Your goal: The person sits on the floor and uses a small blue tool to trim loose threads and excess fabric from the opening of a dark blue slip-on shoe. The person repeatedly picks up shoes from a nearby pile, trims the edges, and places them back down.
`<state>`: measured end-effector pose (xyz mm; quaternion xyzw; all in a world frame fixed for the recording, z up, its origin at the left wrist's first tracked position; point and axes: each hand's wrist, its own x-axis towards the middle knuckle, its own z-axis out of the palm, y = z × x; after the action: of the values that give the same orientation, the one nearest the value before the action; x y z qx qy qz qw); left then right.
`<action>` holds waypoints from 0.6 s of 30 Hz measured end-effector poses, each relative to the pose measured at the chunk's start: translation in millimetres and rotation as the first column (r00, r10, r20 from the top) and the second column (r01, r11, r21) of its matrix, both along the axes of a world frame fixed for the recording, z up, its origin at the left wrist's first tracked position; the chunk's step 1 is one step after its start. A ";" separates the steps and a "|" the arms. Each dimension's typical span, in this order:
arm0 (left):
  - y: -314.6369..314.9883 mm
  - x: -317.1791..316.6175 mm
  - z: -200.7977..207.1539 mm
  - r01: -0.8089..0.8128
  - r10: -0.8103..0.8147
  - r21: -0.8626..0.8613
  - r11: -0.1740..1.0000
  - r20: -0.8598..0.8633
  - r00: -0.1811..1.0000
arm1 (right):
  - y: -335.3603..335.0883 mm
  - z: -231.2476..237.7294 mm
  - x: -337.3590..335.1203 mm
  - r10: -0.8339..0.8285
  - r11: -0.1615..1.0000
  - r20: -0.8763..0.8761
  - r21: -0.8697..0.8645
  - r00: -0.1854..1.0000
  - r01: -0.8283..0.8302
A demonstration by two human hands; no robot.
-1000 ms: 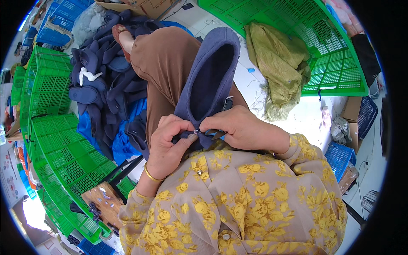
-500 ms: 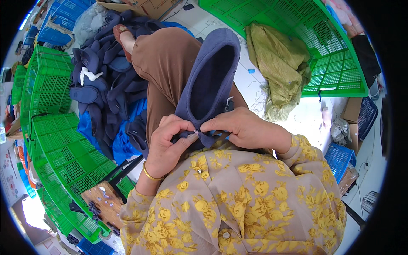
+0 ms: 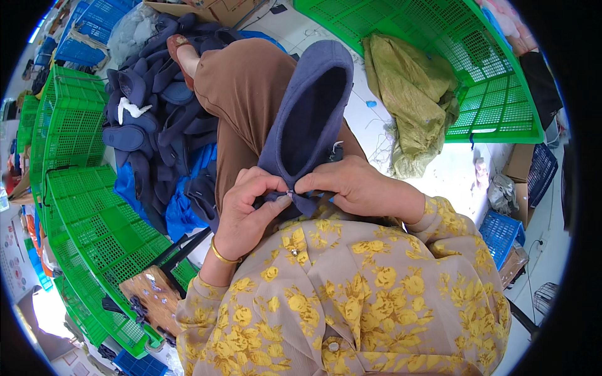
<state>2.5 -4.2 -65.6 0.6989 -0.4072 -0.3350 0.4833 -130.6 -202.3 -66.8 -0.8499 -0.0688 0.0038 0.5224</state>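
Observation:
A navy fabric slipper (image 3: 310,125) lies in my lap, its opening facing up and one end pointing away from me. At its near end sits a small navy fabric strip (image 3: 305,205), folded like a bow. My left hand (image 3: 248,203) pinches this near end between thumb and forefinger, right by the strip. Closed against the same spot from the other side, my right hand (image 3: 373,191) presses its thumb on the slipper's edge. A tiny pale bit shows between the fingertips, too small to name. White thread (image 3: 338,149) shows just above my right hand.
Many navy slippers (image 3: 160,113) lie heaped on blue sheeting at the left. Green plastic crates (image 3: 88,213) stand along the left, another green crate (image 3: 501,94) at the far right. An olive sack (image 3: 411,94) lies beside it. Near my left elbow is a wooden board (image 3: 150,294).
Both hands keep their pinch at the slipper's near end. My right hand and forearm have shifted very slightly; the slipper has hardly moved.

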 end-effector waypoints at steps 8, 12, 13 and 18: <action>-1.9 -8.0 5.6 -0.035 0.034 0.016 0.999 0.078 0.996 | 17.9 3.9 2.6 -0.100 0.991 -0.130 0.077 0.986 0.110; -0.5 -10.2 7.7 -0.035 0.034 0.003 0.999 0.174 0.984 | 23.8 5.6 6.4 -0.037 0.998 -0.066 0.050 0.997 0.040; -0.1 -10.2 8.1 -0.032 0.032 -0.003 0.999 0.199 0.979 | 24.9 4.7 6.8 -0.021 0.999 -0.045 0.029 0.999 0.022; -0.2 -12.0 9.1 -0.078 0.073 0.020 0.997 0.187 0.980 | 27.8 11.1 2.5 -0.119 0.941 0.154 -0.296 0.981 0.161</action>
<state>-9.5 -4.4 -56.5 0.7486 -0.4191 -0.2549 0.4461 -128.1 -174.4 -55.7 -0.9219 -0.0414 -0.0797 0.3769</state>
